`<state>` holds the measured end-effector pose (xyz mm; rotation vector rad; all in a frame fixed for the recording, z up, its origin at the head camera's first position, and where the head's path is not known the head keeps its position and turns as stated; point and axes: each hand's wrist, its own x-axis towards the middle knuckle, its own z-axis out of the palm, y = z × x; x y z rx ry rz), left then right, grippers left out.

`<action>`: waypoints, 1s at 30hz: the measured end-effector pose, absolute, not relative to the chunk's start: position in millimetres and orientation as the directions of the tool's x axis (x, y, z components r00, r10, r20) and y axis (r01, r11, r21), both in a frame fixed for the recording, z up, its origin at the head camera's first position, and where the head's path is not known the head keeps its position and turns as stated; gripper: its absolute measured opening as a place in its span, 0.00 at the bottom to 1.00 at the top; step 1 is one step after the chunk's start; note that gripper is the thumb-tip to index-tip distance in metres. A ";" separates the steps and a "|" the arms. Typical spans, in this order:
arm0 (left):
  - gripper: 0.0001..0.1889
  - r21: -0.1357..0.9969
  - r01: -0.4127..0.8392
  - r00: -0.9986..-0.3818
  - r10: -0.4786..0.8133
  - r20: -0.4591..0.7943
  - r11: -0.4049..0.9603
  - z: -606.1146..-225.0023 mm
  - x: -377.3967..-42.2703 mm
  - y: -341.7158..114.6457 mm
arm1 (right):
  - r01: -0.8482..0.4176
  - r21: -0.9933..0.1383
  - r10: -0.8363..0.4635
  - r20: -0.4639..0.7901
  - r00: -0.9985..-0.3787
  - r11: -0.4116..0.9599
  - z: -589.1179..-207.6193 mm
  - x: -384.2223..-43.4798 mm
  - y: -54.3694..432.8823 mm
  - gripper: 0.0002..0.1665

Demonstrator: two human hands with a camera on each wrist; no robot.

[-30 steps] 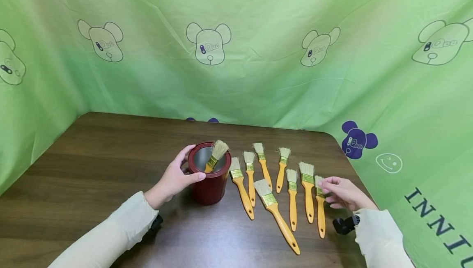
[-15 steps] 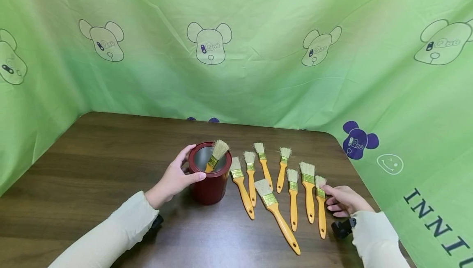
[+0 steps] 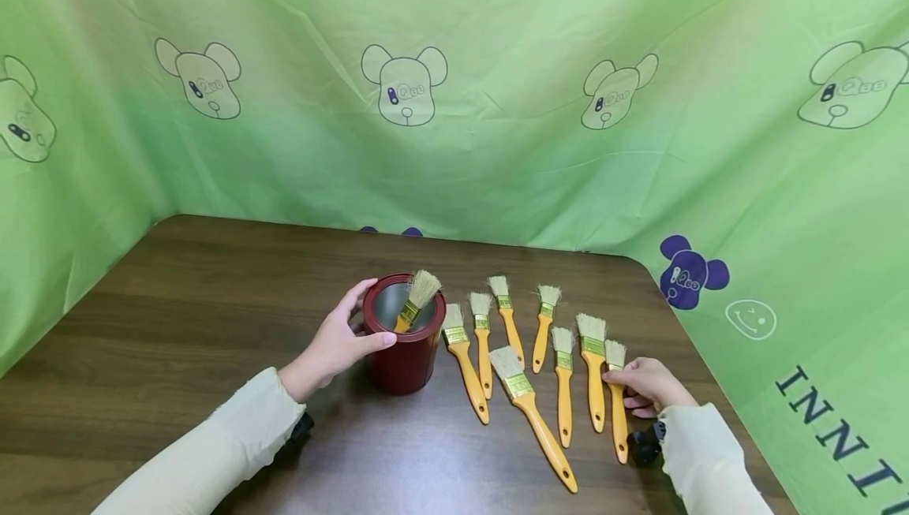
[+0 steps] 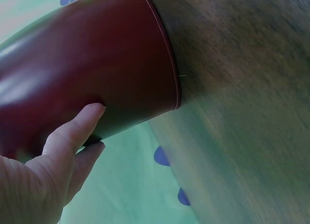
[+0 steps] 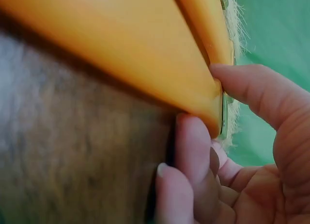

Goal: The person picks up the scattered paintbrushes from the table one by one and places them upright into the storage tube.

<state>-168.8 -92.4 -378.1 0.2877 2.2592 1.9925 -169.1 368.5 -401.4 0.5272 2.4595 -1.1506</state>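
A dark red cylindrical pot (image 3: pixel 400 367) stands upright on the table, with one paintbrush (image 3: pixel 423 289) leaning inside it, bristles up. My left hand (image 3: pixel 334 348) holds the pot by its upper left side, thumb in front and fingers behind; the left wrist view shows fingers (image 4: pixel 72 132) against the glossy wall. At the right end of a group of yellow-handled brushes, my right hand (image 3: pixel 652 386) pinches the outermost paintbrush (image 3: pixel 619 428) where handle meets metal band. In the right wrist view its handle (image 5: pixel 131 45) lies between thumb and fingertips, close over the table.
Several more paintbrushes lie between the pot and the right hand, bristles away from me, including a wide one (image 3: pixel 543 436) lying slantwise in front. A green printed curtain (image 3: pixel 497 168) borders the wooden table (image 3: pixel 177 326) behind and at both sides.
My right hand has moved down and left from beside the outermost brush's bristles to pinch it below the metal band. The left hand stays on the pot.
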 end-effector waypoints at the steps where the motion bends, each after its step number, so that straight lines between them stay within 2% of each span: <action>1: 0.42 0.991 0.065 -0.975 0.217 0.038 0.118 -378.1 -168.7 -92.3 | 0.475 -0.646 0.170 -0.478 -0.862 0.597 -401.1 -169.2 368.3 0.16; 5: 0.42 0.991 0.064 -0.976 0.215 0.038 0.117 -378.3 -168.5 -92.4 | 0.464 -0.654 0.156 -0.473 -0.867 0.597 -399.7 -169.5 367.9 0.18; 13: 0.42 0.992 0.059 -0.976 0.215 0.033 0.115 -378.3 -168.4 -92.1 | 0.452 -0.704 0.127 -0.464 -0.877 0.547 -396.1 -171.4 368.7 0.13; 24: 0.42 0.991 0.055 -0.975 0.221 0.027 0.120 -377.8 -168.5 -91.5 | 0.365 -0.770 0.136 -0.347 -0.928 0.523 -380.3 -176.2 354.3 0.19; 28: 0.42 0.990 0.060 -0.977 0.211 0.032 0.127 -376.3 -167.5 -91.4 | 0.324 -0.824 0.159 -0.282 -0.946 0.464 -369.1 -177.7 342.2 0.19; 30: 0.42 0.990 0.059 -0.977 0.213 0.030 0.131 -376.5 -166.9 -91.0 | 0.306 -0.871 0.189 -0.250 -0.950 0.384 -364.0 -177.0 334.8 0.18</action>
